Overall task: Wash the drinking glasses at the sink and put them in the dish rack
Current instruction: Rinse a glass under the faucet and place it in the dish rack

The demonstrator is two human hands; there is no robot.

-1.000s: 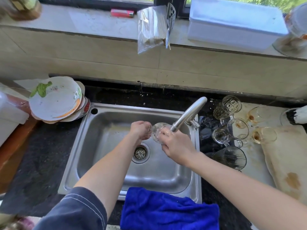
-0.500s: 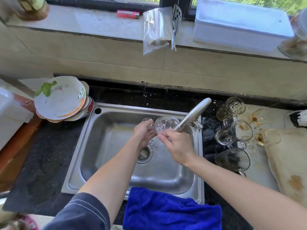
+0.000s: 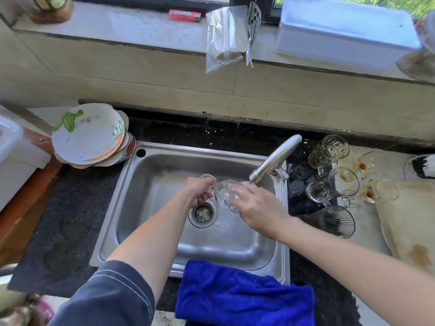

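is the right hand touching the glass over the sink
Touching. The head view shows the right hand wrapped over the glass, with no gap.

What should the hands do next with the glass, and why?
Probably roll the glass a little under the faucet. The left hand grips its stem and the right hand cups its bowl, sideways over the sink, just below the spout, so turning would likely rinse another side. Stained glasses wait on the right.
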